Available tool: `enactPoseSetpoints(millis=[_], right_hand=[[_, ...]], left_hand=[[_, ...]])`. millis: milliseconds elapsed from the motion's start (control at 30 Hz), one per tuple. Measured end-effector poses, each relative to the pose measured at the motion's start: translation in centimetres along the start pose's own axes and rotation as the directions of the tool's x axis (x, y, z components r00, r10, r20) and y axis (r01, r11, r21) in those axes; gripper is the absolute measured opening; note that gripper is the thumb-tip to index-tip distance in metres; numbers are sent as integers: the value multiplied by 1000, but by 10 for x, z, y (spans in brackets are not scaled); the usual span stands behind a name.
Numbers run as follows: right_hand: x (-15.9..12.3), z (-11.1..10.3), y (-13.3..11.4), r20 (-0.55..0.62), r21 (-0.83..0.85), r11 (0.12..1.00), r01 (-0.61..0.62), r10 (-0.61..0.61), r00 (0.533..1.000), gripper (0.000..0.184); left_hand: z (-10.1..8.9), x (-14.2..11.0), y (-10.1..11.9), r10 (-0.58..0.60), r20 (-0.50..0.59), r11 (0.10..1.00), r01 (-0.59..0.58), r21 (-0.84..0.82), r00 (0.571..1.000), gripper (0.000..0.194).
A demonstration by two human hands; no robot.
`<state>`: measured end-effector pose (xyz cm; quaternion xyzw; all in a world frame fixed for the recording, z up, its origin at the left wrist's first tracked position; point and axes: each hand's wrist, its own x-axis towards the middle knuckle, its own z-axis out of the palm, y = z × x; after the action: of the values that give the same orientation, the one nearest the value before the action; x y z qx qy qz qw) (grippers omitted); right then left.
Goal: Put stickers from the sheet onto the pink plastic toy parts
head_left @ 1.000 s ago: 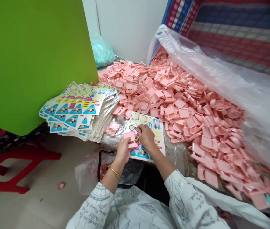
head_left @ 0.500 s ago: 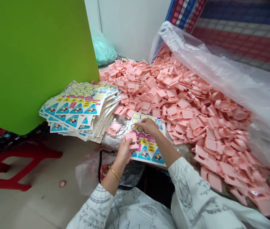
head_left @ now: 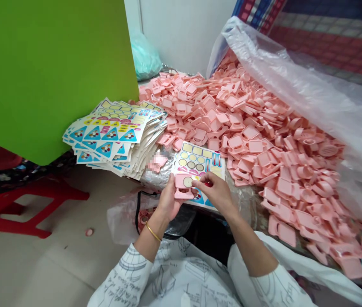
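My left hand (head_left: 167, 199) is closed around a pink plastic toy piece (head_left: 183, 193), which has a squarish face and a wider, cut-out base. Against that face lies a round cream sticker (head_left: 188, 182) with a dark rim. My right hand (head_left: 218, 195) pinches the sticker's right edge between thumb and finger. Beneath both hands is a sticker sheet (head_left: 197, 156) printed with cream rectangles and circles, pink shapes and blue triangles; the hands hide part of its lower half.
A thick stack of sticker sheets (head_left: 112, 135) sits to the left, beside a green panel (head_left: 53, 76). A large heap of pink pieces (head_left: 232, 115) spreads behind and right, with clear plastic sheeting (head_left: 273, 64) over its far side. A red stool (head_left: 36, 209) stands at lower left.
My right hand has moved from the sheet's circles down to the pink toy piece, bringing a round sticker onto its face. The left hand still holds the piece. The view has shifted slightly.
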<state>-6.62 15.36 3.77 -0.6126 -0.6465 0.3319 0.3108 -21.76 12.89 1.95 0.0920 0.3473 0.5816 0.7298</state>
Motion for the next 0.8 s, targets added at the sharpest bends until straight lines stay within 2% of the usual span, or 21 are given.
enactPoseSetpoints(millis=[100,233,433,500,633,800], right_hand=[[-2,4,-1,-43,-19,1000,4,-5,999,39],[-3,9,-2,-35,-32,999,9,-10,999,37],[-6,9,1,-45,78,997,10,-7,999,40],[-7,7,3,-50,110,994,-3,9,999,40],[-10,-4,12,-50,116,992,-40,46,998,40],[-8,-32,28,-144,210,973,-98,130,981,44]], left_hand=[[4,-6,-2,-11,-16,1000,12,6,1000,52],[8,-10,-4,-6,-31,1000,7,1,999,52],[3,-10,-5,-16,-13,1000,16,14,1000,53],[0,-10,-6,-16,-11,999,16,36,1000,47],[-8,-7,-2,38,-11,988,-36,149,999,38],[-7,3,1,109,-37,940,-91,329,993,34]])
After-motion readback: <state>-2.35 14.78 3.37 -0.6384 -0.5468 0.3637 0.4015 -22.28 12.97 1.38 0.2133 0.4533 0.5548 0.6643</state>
